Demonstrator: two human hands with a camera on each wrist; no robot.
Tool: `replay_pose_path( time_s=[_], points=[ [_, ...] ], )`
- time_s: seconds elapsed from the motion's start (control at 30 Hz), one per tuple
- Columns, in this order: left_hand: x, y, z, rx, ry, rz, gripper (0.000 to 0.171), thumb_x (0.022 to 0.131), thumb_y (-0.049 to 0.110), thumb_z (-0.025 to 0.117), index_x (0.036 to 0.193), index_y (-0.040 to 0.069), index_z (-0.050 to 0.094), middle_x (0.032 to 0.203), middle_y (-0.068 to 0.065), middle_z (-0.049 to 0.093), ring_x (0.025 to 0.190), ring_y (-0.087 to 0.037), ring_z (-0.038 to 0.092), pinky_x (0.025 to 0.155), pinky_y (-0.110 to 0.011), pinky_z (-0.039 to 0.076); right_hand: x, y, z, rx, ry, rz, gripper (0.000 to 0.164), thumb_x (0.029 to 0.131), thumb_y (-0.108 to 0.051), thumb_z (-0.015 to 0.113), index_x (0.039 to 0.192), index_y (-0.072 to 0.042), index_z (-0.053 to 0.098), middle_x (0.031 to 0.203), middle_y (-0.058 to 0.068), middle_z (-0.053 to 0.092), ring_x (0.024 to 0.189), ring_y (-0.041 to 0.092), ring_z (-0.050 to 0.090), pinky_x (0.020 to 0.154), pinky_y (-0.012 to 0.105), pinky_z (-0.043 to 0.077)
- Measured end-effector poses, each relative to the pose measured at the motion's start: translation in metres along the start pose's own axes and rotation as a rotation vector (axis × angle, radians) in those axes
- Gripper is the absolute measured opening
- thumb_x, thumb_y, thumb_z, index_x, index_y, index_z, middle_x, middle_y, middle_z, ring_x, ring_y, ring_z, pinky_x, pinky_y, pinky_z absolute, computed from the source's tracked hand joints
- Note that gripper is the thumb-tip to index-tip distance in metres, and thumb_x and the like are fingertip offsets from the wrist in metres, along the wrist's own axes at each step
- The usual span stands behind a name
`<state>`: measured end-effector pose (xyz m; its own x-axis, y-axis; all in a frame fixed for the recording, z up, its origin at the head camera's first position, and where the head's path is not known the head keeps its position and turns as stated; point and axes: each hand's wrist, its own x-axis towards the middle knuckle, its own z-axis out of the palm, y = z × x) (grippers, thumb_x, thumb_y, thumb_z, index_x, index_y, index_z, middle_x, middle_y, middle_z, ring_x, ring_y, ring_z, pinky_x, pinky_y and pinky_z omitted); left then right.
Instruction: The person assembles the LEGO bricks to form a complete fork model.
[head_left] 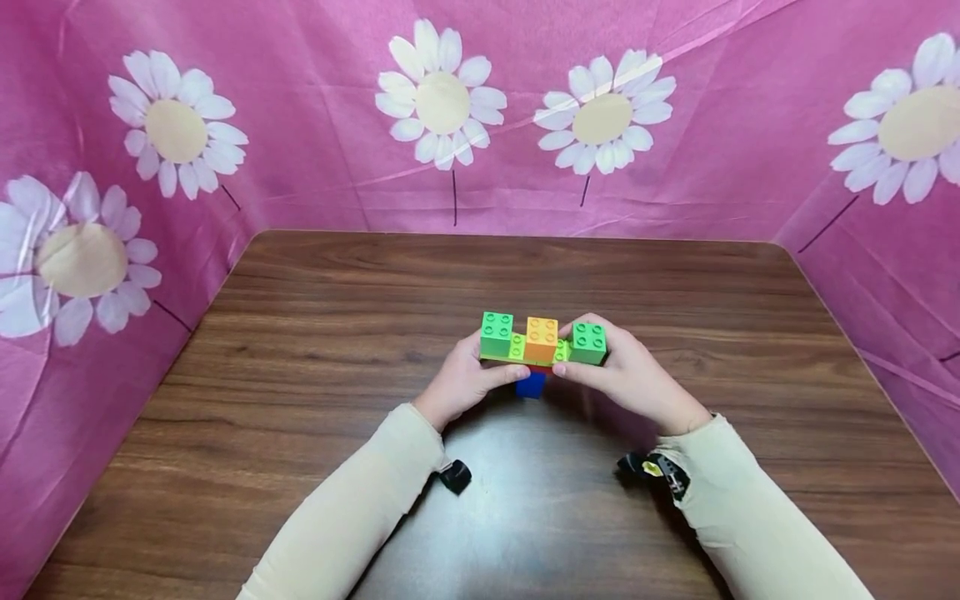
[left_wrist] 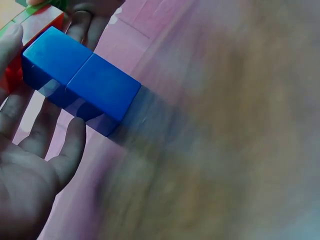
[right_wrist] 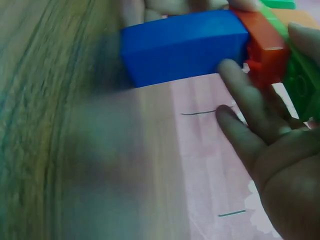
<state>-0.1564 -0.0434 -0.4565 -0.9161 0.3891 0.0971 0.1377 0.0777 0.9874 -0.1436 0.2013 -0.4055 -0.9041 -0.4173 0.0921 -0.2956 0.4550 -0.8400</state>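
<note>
Both hands hold one toy-brick structure over the middle of the table. My left hand [head_left: 459,385] pinches its left side, thumb in front. At the right side my right hand [head_left: 633,379] grips it likewise. A green brick [head_left: 497,335] tops the left end and another green brick [head_left: 588,342] the right; an orange brick [head_left: 541,337] sits between them. All three stand on a lime-green layer [head_left: 517,347]. Under that come red bricks [right_wrist: 270,55], then a blue column [left_wrist: 82,77] made of two bricks. Whether the column's foot touches the table cannot be told.
The brown wood-grain table [head_left: 300,358] stretches around the hands. Behind and at the sides hangs a pink cloth [head_left: 315,108] with white daisies. Dark wrist devices [head_left: 454,477] stick out from the sleeves.
</note>
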Motion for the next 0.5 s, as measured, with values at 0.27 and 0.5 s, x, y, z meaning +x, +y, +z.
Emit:
replay_pose_path(
  time_s=[0.27,0.5],
  points=[
    [0.027,-0.007,-0.012,-0.090,0.090,0.002,0.041,0.090,0.014,0.076,0.128,0.009,0.063,0.121,-0.006,0.069,0.111,-0.017,0.065,0.097,-0.032,0.052,0.039,0.011,0.003,0.036,0.078,0.017,0.042,0.093,-0.024,0.075,0.128,-0.006,0.058,0.108,0.009,0.069,0.091,0.020,0.061,0.079,0.025,0.052],
    [0.039,0.000,-0.026,-0.130,0.024,-0.082,0.052,0.090,0.013,0.076,0.137,0.009,0.055,0.127,-0.008,0.066,0.111,-0.019,0.065,0.096,-0.033,0.052,0.052,0.009,-0.003,0.019,0.056,0.061,0.044,0.092,-0.026,0.075,0.128,-0.007,0.060,0.113,0.010,0.068,0.094,0.022,0.060,0.081,0.025,0.051]
  ],
)
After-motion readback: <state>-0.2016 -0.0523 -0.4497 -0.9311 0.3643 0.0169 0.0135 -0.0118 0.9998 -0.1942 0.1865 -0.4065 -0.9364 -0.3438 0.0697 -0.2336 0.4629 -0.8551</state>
